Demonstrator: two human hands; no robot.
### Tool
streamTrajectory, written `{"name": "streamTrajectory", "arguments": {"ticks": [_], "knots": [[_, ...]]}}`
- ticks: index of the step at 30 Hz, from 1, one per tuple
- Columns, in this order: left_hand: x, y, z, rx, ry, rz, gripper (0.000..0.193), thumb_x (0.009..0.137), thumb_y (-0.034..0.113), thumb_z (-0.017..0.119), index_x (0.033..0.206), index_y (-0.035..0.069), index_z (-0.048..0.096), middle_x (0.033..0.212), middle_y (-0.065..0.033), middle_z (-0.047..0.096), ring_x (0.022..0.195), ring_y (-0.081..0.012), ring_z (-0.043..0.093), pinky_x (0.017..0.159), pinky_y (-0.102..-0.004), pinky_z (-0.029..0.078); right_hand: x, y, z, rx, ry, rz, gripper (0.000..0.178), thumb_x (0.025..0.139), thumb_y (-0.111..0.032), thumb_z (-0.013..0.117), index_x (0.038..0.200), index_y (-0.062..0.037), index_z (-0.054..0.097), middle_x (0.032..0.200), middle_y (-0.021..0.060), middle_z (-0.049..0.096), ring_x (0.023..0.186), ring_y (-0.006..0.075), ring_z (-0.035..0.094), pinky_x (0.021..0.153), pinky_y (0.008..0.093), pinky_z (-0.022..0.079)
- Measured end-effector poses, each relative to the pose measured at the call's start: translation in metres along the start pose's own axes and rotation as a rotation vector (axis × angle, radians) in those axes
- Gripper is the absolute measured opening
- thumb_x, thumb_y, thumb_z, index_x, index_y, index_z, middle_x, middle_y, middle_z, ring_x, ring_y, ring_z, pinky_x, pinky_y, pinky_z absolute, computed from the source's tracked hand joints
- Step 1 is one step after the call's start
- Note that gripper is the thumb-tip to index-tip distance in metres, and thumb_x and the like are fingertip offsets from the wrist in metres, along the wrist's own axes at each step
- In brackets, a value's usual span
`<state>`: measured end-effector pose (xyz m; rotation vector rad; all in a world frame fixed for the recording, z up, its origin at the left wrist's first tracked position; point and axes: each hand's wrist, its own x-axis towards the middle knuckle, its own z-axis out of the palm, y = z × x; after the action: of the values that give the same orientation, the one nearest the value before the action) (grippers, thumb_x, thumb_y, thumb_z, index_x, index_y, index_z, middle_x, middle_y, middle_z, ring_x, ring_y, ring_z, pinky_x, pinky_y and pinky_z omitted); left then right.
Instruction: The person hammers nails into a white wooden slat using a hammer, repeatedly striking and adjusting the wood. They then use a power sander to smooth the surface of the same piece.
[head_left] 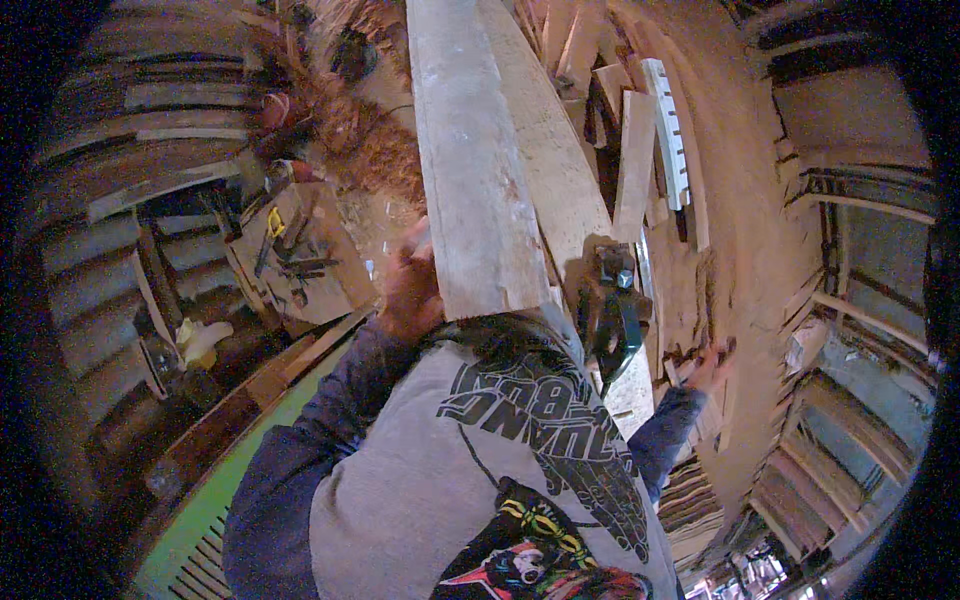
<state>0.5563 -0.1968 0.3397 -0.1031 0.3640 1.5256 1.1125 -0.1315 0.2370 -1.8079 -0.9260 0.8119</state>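
A long pale wooden plank (465, 150) runs away from my body, its near end close to my waist. My left hand (412, 285) grips the plank's left edge near that end; part of the fingers is hidden behind the wood. Off to the right, my right hand (708, 366) is stretched out with its fingers apart, beside upright wood pieces, and holds nothing I can see. Between the plank and that hand sits a dark power tool (615, 310), partly in shadow. A second, lighter board (545, 130) lies along the plank's right side.
On the left, a wooden board (335, 255) carries several hand tools, one with a yellow handle (274, 222). A green surface (250, 455) with slots lies lower left. Reddish shavings (375, 150) heap at the back. A white notched strip (668, 135) leans among timber at right.
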Motion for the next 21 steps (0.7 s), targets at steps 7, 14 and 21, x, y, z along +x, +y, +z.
{"name": "streamTrajectory", "arguments": {"ticks": [7, 14, 21], "knots": [[-0.015, -0.002, -0.009, 0.032, 0.297, -0.099, 0.06, 0.092, 0.048, 0.049, 0.135, 0.006, 0.05, 0.13, -0.0112, 0.058, 0.116, -0.0283, 0.056, 0.101, -0.0434, 0.043, -0.055, -0.232, 0.183, -0.483, -0.838, -0.708, 0.049, 0.081, -0.036, 0.074, 0.121, -0.0101, 0.062, 0.112, 0.0139, 0.064, 0.101, 0.0314, 0.06, 0.091, 0.0419, 0.045], [-0.029, -0.003, -0.001, -0.075, 0.284, -0.19, 0.061, 0.092, 0.047, 0.05, 0.136, 0.005, 0.049, 0.132, -0.0119, 0.057, 0.118, -0.0282, 0.055, 0.103, -0.043, 0.041, -0.08, -0.305, 0.251, -0.731, -1.188, -1.146, 0.047, 0.075, -0.041, 0.077, 0.111, -0.014, 0.066, 0.087, 0.009, 0.062, 0.08, 0.0286, 0.06, 0.076, 0.0393, 0.044], [-0.029, -0.006, -0.004, -0.015, 0.255, -0.129, 0.06, 0.093, 0.046, 0.052, 0.136, 0.005, 0.048, 0.133, -0.012, 0.056, 0.121, -0.0273, 0.054, 0.105, -0.0429, 0.039, -0.074, -0.313, 0.271, -0.763, -1.272, -1.128, 0.048, 0.074, -0.04, 0.078, 0.112, -0.0126, 0.067, 0.086, 0.0094, 0.061, 0.08, 0.0294, 0.059, 0.079, 0.0383, 0.043]]}}
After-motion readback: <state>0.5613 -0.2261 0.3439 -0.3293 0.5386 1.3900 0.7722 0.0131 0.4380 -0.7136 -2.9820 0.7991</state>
